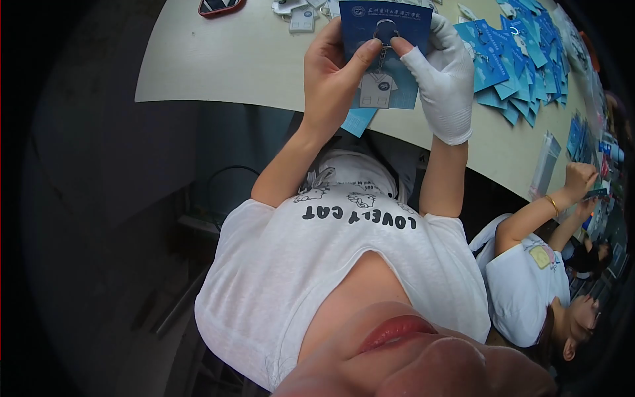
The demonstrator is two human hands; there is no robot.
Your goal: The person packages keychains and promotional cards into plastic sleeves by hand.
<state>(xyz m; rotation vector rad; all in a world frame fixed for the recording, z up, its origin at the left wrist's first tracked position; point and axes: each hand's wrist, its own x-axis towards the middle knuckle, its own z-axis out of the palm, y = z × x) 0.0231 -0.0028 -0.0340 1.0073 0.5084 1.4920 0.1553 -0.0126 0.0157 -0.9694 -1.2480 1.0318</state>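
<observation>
Between my two hands is an upright blue backing card [357,30], its lower part lighter blue. A keychain hangs on its front: a metal split ring [386,29], a short chain, and a white shirt-shaped charm [376,90] with a round blue badge. My bare left hand [335,79] grips the card's left side, thumb pressed at the ring. My right hand [448,83], in a white glove with the thumb tip bare, holds the right side, its thumb also by the ring. Most of the fingers are hidden behind the card.
Many blue cards with keychains [522,59] lie heaped on the pale table [218,59] at right. White charms [302,20] lie at the back, beside a red-cased phone [221,6]. Another blue card [359,121] shows at the near edge. A co-worker [529,278] sits at right.
</observation>
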